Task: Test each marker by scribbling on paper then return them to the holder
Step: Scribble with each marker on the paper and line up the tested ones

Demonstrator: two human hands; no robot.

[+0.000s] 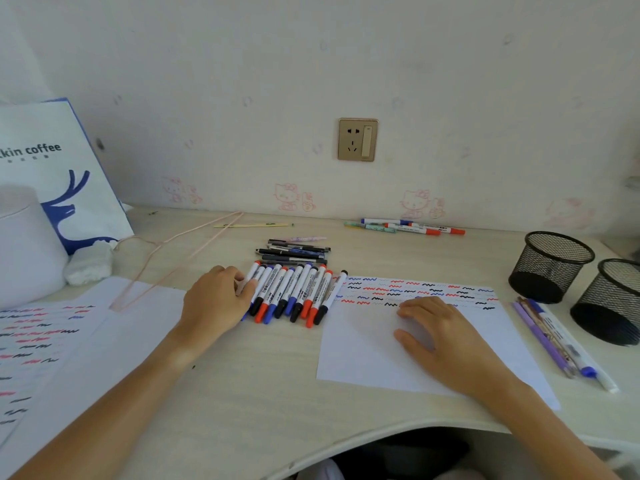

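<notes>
A row of several whiteboard markers (294,292) with red, blue and black caps lies side by side at the middle of the desk. My left hand (214,301) is at the left end of the row, fingers and thumb curled round the leftmost marker (252,276). To the right lies a white sheet of paper (363,362) with red, blue and black scribbles along its top. My right hand (440,336) rests flat on it, fingers spread, holding nothing. Two black mesh holders (550,268) (609,303) stand at the far right and look empty.
Dark pens (294,251) are piled behind the marker row. More markers (412,228) lie by the wall. Purple pens and a blue-capped marker (554,337) lie right of the paper. Scribbled sheets (52,341), a pink wire hanger (166,258), a white jar (24,244) and a coffee bag (52,161) fill the left.
</notes>
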